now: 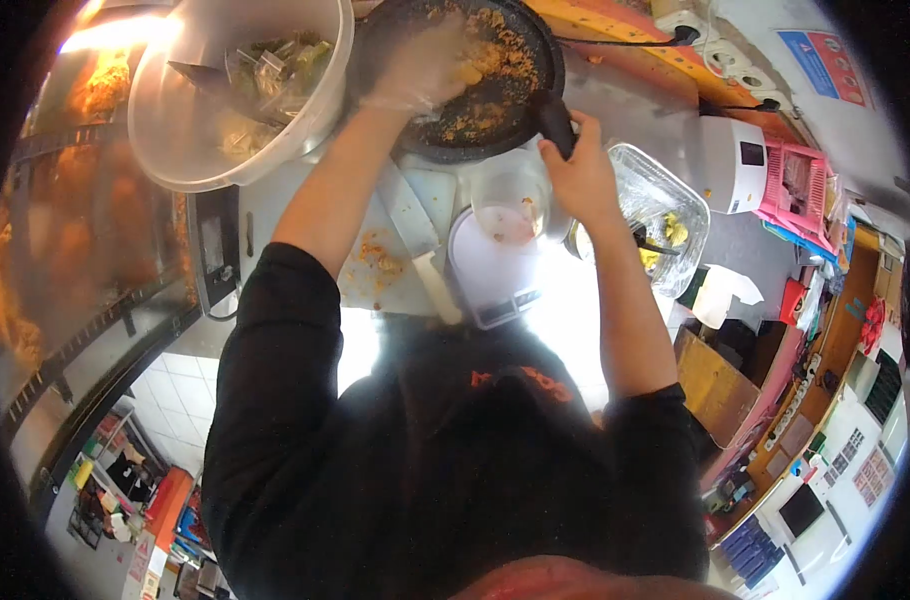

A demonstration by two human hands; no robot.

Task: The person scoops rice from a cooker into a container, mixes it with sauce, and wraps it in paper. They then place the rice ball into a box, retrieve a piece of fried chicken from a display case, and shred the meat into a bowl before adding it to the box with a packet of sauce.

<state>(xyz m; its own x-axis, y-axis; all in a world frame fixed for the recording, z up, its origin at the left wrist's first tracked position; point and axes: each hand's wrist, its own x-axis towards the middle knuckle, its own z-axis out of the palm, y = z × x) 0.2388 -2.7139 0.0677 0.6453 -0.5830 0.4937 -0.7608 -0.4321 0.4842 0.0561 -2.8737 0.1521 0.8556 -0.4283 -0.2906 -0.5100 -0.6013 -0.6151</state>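
A dark frying pan (520, 115) tilts at the top of the view, orange-brown crumbly food (495, 65) spread across it. My right hand (585, 170) is closed around its black handle (553, 122). Over the pan's left side, my left hand (420, 75), in what looks like a clear glove, is smeared by motion. Its fingers reach to the crumbs. A large white bucket (340, 70) holding small clear packets (275, 75) stands beside my left hand. Below the pan are a clear container (512, 200) and a kitchen scale (490, 260).
A knife (410, 215) lies on a crumb-strewn cutting board (360, 240). Right of my forearm sits a foil tray (635, 165) with yellow pieces (673, 230). Farther right are a white device (732, 165) and a pink basket (800, 185). A glass-fronted oven (95, 240) glows at left.
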